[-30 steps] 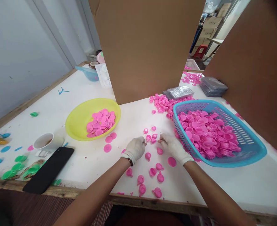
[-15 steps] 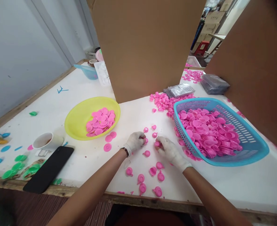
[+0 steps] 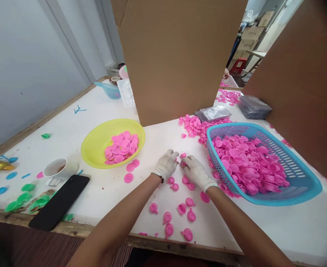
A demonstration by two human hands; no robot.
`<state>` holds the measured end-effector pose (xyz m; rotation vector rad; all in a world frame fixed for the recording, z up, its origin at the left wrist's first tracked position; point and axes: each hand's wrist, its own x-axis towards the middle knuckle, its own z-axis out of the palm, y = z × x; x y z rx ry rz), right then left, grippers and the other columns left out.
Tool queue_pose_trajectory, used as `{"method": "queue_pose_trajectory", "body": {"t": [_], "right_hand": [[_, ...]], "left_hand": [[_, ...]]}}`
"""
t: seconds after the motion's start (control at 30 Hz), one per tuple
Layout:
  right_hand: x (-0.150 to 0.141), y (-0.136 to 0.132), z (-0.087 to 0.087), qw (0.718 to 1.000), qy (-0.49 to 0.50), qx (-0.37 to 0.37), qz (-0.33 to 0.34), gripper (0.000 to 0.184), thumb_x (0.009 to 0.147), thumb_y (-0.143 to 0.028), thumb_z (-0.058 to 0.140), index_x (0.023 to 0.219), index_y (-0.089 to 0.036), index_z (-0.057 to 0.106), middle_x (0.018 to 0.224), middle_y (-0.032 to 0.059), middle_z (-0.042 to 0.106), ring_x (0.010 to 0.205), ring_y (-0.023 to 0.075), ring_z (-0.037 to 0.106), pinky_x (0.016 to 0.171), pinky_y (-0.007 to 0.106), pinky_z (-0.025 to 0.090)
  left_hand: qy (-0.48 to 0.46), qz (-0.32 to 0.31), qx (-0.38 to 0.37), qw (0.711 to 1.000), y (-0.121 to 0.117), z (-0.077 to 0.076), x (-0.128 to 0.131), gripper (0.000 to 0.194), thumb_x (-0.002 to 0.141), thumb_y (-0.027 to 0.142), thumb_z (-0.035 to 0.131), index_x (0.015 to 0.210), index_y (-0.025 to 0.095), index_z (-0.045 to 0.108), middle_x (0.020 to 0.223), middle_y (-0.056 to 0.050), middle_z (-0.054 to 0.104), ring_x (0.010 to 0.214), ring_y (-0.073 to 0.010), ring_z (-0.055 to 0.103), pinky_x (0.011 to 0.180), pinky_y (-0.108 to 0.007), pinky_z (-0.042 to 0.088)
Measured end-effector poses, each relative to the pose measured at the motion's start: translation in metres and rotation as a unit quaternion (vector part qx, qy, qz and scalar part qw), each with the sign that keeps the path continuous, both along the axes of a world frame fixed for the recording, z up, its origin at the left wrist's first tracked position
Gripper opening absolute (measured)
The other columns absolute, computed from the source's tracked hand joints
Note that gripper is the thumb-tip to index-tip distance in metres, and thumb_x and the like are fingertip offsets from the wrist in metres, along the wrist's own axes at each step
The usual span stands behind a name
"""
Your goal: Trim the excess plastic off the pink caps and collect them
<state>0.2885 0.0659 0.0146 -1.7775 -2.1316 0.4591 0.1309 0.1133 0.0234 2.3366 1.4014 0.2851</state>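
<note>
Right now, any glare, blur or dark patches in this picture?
In the head view throughout: glare on the silvery packet; black upper right corner, shading into the brown panel; left hand and right hand readable, though fine finger detail looks soft.

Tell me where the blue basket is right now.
In the head view, the blue basket stands at right on the white table, right of the right hand, with small pink pieces heaped by its far left corner.
</note>
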Motion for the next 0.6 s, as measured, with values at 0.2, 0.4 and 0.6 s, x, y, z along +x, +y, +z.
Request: {"method": "queue_pose_trajectory", "body": {"t": [0.2,0.4,0.6], "right_hand": [[0.016,0.002,-0.004,0.998,0.038,-0.032,0.025,0.025,0.077,-0.011,0.047,0.096,-0.018,0.061,0.094,0.0049,0.055,0.08,0.0143,0.053,0.073,0.025,0.039],[0.005,0.039,-0.005,0.989,0.149,-0.006,0.003,0.037,0.072,-0.005,0.046,0.103,-0.019,0.059,0.109,0.0084,0.056,0.098,0.0184,0.051,0.089,0.03,0.037],[0.011,0.034,-0.017,0.966,0.227,-0.107,-0.059,0.023,0.073,-0.014,0.042,0.089,-0.017,0.058,0.066,0.0005,0.059,0.058,0.0121,0.053,0.056,0.023,0.042]], "left_hand": [[0.034,-0.02,-0.009,0.999,0.0,-0.005,-0.014,0.021,0.083,0.017,0.043,0.098,0.02,0.058,0.097,-0.006,0.056,0.086,-0.016,0.056,0.075,-0.027,0.043],[-0.005,-0.017,0.007,1.0,-0.039,0.016,-0.039,0.021,0.08,0.016,0.045,0.096,0.019,0.058,0.1,-0.005,0.054,0.082,-0.0145,0.054,0.071,-0.025,0.043],[-0.024,-0.103,-0.047,0.993,-0.113,0.012,-0.038,0.012,0.082,0.027,0.048,0.087,0.022,0.058,0.089,-0.001,0.057,0.078,-0.014,0.054,0.066,-0.025,0.041]]}}
